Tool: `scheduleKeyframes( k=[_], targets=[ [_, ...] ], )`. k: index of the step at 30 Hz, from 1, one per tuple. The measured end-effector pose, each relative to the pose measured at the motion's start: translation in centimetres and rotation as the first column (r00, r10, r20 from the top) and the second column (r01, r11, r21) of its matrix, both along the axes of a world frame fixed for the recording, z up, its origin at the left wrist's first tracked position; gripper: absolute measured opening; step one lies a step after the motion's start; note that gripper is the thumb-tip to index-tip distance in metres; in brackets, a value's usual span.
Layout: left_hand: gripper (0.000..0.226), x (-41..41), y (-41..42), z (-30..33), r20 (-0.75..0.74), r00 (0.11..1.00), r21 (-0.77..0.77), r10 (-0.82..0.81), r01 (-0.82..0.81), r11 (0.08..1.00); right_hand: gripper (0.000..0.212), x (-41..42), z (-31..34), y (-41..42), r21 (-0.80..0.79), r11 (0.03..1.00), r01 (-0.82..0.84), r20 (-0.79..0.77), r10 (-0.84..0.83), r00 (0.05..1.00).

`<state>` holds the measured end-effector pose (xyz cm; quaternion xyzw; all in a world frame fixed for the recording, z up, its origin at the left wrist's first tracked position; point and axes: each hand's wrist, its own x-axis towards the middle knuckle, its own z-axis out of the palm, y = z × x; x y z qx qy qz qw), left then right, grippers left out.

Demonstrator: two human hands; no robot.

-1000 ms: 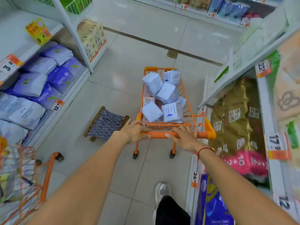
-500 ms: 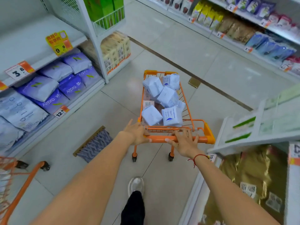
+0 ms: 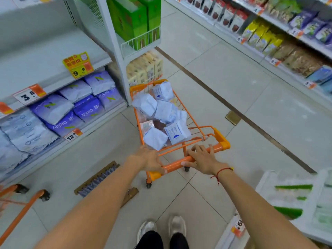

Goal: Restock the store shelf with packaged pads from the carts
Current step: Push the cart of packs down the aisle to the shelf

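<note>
Swung toward the frame's left, the cart (image 3: 181,121) (full of white pads (image 3: 177,132)) has both hands (image 3: 151,159) (image 3: 203,159) gripping its handle (image 3: 186,159).

Premises: a retail shop, self-service aisle. Metal shelving (image 3: 53,56) stands along both sides, stocked with packaged goods (image 3: 53,108), with printed price tags (image 3: 28,95) on the shelf edges. An orange shopping cart (image 3: 222,141) stands on a tiled floor (image 3: 233,72).
</note>
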<state>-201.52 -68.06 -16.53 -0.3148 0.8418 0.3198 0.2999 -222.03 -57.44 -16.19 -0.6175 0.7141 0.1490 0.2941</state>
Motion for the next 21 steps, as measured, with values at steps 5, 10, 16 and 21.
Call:
scheduleKeyframes(
  k=[5, 10, 16, 21],
  targets=[
    [0.048, 0.0, -2.7, -0.7, 0.022, 0.989, 0.043, 0.147, -0.148, 0.988, 0.108, -1.4, 0.5, -6.0, -0.102, 0.977, -0.189, 0.005, 0.191, 0.982],
    [0.049, 0.2, -4.7, 0.1, 0.002, 0.951, 0.116, 0.309, -0.307, 0.944, 0.068, -2.0, 1.0, -11.9, -0.108, 0.945, -0.31, 0.015, 0.313, 0.95],
    [0.049, -1.4, -7.0, 0.2, -0.017, 0.875, 0.143, 0.483, -0.476, 0.868, 0.051, -3.5, 1.0, -19.0, -0.117, 0.902, -0.416, 0.041, 0.423, 0.905],
    [0.044, -4.0, -8.9, 0.3, -0.118, 0.806, 0.111, 0.579, -0.569, 0.815, 0.049, -5.5, 1.3, -23.6, -0.137, 0.896, -0.423, 0.054, 0.433, 0.9]
  ],
)
